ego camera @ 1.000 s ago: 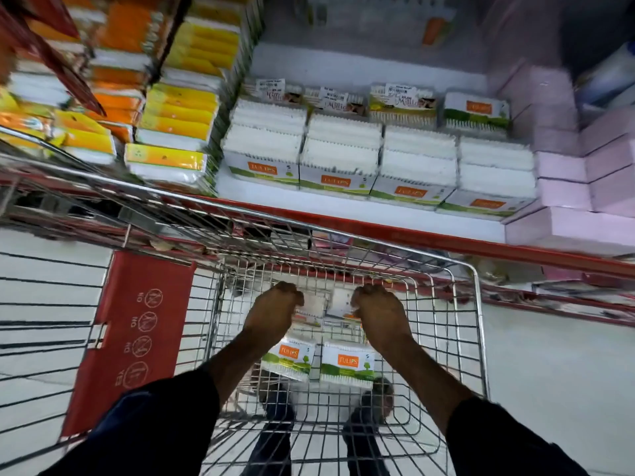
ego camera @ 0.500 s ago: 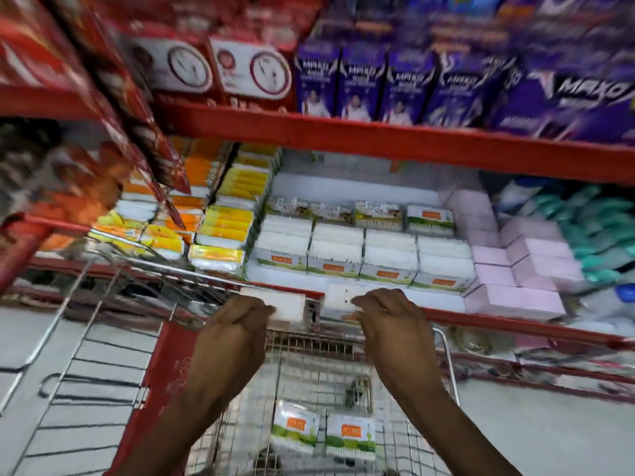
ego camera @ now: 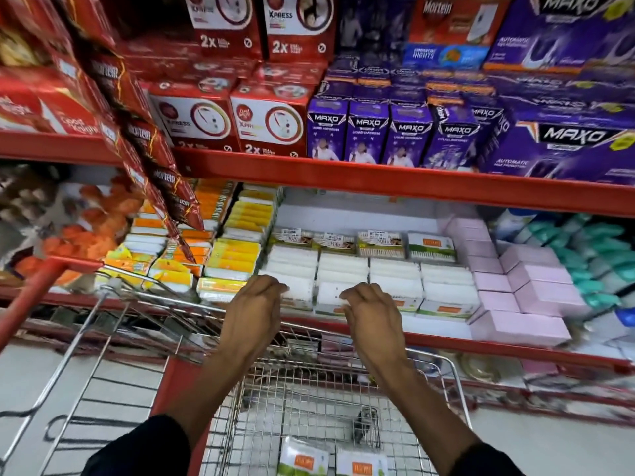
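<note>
My left hand (ego camera: 252, 314) and my right hand (ego camera: 372, 317) are raised side by side at the front of the lower shelf (ego camera: 446, 342). Each grips a white pack of cotton buds by its near edge. The left pack (ego camera: 301, 289) and the right pack (ego camera: 328, 294) sit on top of the front row of like packs (ego camera: 446, 280). Below my arms stands the wire shopping cart (ego camera: 458, 386). Two more cotton-bud packs (ego camera: 302, 458) with green and orange labels lie on its floor.
Pink boxes (ego camera: 536, 293) fill the shelf to the right, yellow and orange packs (ego camera: 237, 252) the left. A red upper shelf carries purple boxes (ego camera: 367, 132) and red boxes (ego camera: 271, 121). A strip of red sachets (ego camera: 154, 149) hangs at left. Another cart (ego camera: 86, 338) stands left.
Both hands rose out of the cart with a pack each and moved forward to the shelf's front row. The view tilted up, showing the upper shelf.
</note>
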The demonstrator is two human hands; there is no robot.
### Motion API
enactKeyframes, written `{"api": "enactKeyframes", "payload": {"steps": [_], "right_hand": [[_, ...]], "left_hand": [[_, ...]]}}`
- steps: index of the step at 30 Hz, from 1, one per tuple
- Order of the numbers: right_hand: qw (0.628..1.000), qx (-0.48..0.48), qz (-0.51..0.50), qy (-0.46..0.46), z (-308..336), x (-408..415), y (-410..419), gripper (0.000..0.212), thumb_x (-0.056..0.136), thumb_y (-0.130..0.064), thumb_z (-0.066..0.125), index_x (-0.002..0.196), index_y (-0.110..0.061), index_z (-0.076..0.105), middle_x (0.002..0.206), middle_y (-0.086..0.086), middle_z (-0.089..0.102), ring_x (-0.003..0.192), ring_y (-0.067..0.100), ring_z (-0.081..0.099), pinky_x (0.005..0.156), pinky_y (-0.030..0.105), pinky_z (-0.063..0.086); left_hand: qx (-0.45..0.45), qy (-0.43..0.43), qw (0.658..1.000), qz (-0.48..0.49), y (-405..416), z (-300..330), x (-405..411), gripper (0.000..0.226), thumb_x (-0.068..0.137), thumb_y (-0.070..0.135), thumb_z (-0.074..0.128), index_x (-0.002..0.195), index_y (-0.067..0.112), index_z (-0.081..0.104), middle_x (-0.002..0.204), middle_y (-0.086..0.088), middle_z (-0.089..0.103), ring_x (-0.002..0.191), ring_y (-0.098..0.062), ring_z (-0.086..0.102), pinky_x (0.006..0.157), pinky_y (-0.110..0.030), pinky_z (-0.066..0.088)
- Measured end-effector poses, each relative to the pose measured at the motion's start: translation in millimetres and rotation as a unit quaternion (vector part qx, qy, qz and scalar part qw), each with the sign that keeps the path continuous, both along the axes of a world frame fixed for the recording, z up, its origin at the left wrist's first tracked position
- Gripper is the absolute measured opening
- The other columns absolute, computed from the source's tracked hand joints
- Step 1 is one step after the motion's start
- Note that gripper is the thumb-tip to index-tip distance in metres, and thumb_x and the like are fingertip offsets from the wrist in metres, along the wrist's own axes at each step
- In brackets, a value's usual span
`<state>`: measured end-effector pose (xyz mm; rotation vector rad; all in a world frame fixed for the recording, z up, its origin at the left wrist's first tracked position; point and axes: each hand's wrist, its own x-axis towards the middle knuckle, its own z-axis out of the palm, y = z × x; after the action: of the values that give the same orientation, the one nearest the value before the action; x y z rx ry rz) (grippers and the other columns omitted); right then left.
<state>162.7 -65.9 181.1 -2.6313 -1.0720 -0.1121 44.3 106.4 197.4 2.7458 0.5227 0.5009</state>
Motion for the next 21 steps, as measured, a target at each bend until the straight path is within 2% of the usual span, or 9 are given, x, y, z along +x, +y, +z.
{"api": "enactKeyframes", "payload": {"steps": [7, 12, 17, 21], "right_hand": [[0.999, -0.026, -0.01, 0.02, -21.4, 4.5, 11.2, 0.04, 0.064, 0.003, 0.083, 0.098, -0.016, 0.072, 0.092, 0.002, 0.07, 0.089, 0.023, 0.061, 0.076, 0.033, 0.051], [0.999, -0.025, 0.001, 0.024, -27.4, 6.2, 16.1, 0.035, 0.07, 0.002, 0.079, 0.1, -0.015, 0.072, 0.095, 0.004, 0.07, 0.092, 0.026, 0.061, 0.079, 0.035, 0.053], [1.0, -0.022, 0.007, 0.021, -30.3, 7.7, 17.0, 0.033, 0.072, 0.002, 0.079, 0.099, -0.015, 0.071, 0.094, 0.004, 0.069, 0.09, 0.026, 0.061, 0.077, 0.036, 0.053], [1.0, -0.019, 0.014, 0.013, -30.7, 8.4, 17.4, 0.031, 0.075, 0.001, 0.077, 0.1, -0.016, 0.07, 0.094, 0.003, 0.069, 0.09, 0.024, 0.06, 0.079, 0.036, 0.053]], "left_hand": [[-0.017, 0.044, 0.999, 0.011, 3.8, -24.4, 7.9, 0.029, 0.08, -0.006, 0.068, 0.104, 0.009, 0.074, 0.097, -0.006, 0.071, 0.091, -0.029, 0.067, 0.067, -0.043, 0.063], [-0.024, 0.044, 0.999, 0.016, 5.3, -30.2, 9.5, 0.031, 0.08, -0.009, 0.067, 0.104, 0.009, 0.074, 0.098, -0.006, 0.072, 0.091, -0.028, 0.067, 0.071, -0.042, 0.063], [-0.022, 0.037, 0.999, 0.018, 5.1, -33.9, 10.7, 0.037, 0.071, -0.014, 0.07, 0.101, 0.007, 0.075, 0.097, -0.007, 0.072, 0.092, -0.029, 0.066, 0.066, -0.039, 0.061], [-0.02, 0.032, 0.999, 0.021, 5.6, -38.1, 13.0, 0.035, 0.073, -0.014, 0.069, 0.101, 0.006, 0.075, 0.097, -0.009, 0.072, 0.092, -0.029, 0.066, 0.065, -0.04, 0.062]]}}
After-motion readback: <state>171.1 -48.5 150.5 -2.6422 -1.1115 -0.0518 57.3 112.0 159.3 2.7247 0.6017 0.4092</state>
